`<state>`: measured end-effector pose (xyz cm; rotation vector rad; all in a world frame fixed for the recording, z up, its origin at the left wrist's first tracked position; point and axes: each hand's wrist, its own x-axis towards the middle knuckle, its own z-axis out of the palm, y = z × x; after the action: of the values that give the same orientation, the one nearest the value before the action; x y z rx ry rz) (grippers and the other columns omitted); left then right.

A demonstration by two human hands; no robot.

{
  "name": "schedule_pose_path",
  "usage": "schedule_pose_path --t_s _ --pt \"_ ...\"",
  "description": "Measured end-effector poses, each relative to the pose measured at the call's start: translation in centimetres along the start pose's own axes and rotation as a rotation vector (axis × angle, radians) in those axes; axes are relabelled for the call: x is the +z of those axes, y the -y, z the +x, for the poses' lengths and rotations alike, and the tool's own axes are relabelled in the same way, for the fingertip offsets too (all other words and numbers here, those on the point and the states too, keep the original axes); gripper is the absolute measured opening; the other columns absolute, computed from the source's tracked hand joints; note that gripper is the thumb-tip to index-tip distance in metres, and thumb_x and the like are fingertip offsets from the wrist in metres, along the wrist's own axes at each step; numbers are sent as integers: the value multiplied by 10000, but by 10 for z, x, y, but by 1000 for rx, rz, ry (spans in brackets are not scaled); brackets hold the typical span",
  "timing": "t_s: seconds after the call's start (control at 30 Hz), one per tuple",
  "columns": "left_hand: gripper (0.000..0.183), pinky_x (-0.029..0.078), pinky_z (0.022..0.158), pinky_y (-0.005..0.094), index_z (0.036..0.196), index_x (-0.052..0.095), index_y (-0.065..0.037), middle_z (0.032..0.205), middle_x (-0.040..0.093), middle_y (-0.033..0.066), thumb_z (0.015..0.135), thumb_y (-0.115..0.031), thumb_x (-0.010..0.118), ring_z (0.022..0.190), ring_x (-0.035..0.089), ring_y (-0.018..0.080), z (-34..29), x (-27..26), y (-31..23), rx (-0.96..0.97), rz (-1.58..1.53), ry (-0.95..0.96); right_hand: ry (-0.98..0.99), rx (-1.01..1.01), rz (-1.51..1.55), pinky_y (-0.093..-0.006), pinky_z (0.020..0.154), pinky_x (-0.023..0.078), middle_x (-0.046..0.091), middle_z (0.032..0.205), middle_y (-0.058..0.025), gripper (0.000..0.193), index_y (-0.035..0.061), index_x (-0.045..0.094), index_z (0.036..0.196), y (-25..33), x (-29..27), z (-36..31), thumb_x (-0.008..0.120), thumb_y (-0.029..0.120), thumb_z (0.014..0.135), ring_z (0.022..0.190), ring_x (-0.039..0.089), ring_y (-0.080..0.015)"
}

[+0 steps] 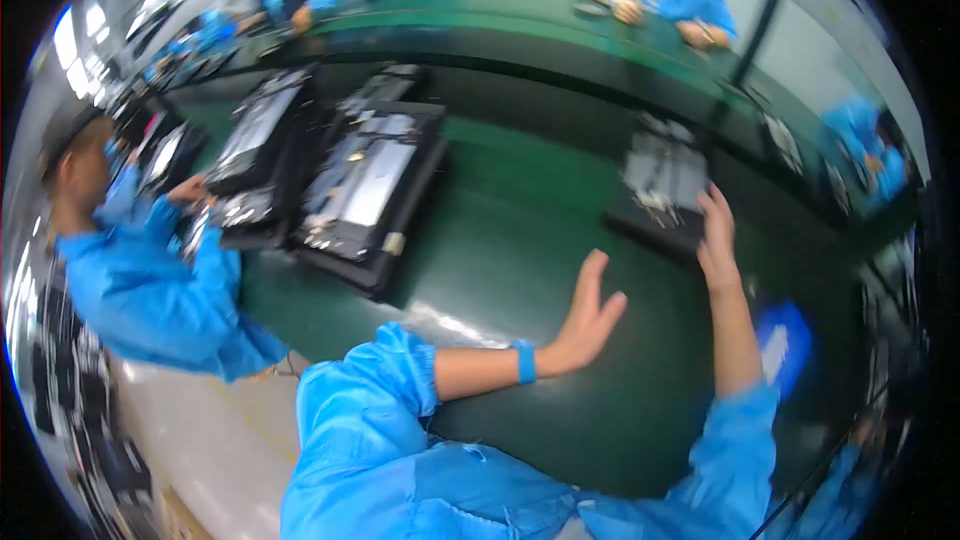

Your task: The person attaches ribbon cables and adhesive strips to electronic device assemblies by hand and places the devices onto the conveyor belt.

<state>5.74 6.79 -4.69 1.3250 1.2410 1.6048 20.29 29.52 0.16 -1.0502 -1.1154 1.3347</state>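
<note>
My left hand (583, 328) is over the green tabletop, its thumb and fingers spread and nothing in them. A blue band circles that wrist. My right hand (717, 240) is at the right edge of a black tray (655, 230), fingers stretched along its side; whether it presses on the tray I cannot tell. Flat grey parts (665, 168) with small pale pieces at the near end lie in this tray. The picture is blurred, so their kind is unclear.
Stacked black trays (375, 275) with silvery flat parts stand to the left. Beside them a co-worker in blue (150, 285) reaches to a tray. A dark ledge (500, 85) runs along the back, with people beyond it. A blue object (783, 345) is right of my right forearm.
</note>
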Motion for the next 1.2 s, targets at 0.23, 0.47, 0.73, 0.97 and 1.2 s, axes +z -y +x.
schedule_pose_path --t_s 0.23,0.47,0.73,0.97,1.2 --pt "593 305 1117 412 1455 249 21 1492 261 200 966 -154 535 1371 319 316 3 0 -8 24 54 114 -59 -31 -77 -347 976 440 584 1262 -209 563 -67 460 1363 -33 3 77 559 32 817 1116 583 -280" --pt "572 323 1107 404 1432 283 18 1459 300 187 950 -131 554 1349 345 305 -1 -6 -12 -15 113 145 -152 -400 -590 -395 1036 408 636 1238 -142 379 98 618 1221 -44 17 43 569 203 861 1186 576 -323" --pt "573 284 1128 390 1386 382 4 1398 417 188 896 -176 618 1325 390 321 46 -13 -7 27 356 79 -72 -480 -589 -370 1065 393 597 1290 -142 343 48 612 1199 -52 -21 -27 570 33 859 1230 543 -293" --pt "550 306 1098 434 1354 399 2 1338 457 208 863 -135 604 1300 392 350 101 18 12 -20 371 -140 -17 -561 -637 -387 1054 413 605 1247 -174 355 13 617 1150 -40 -28 -84 560 -47 805 1196 562 -312" --pt "578 335 1092 425 1318 475 -28 1349 452 217 756 -34 610 1285 415 372 55 16 0 295 484 346 284 -709 -660 -480 798 477 606 1087 -193 199 11 621 948 -35 3 -163 610 52 753 953 580 -412"
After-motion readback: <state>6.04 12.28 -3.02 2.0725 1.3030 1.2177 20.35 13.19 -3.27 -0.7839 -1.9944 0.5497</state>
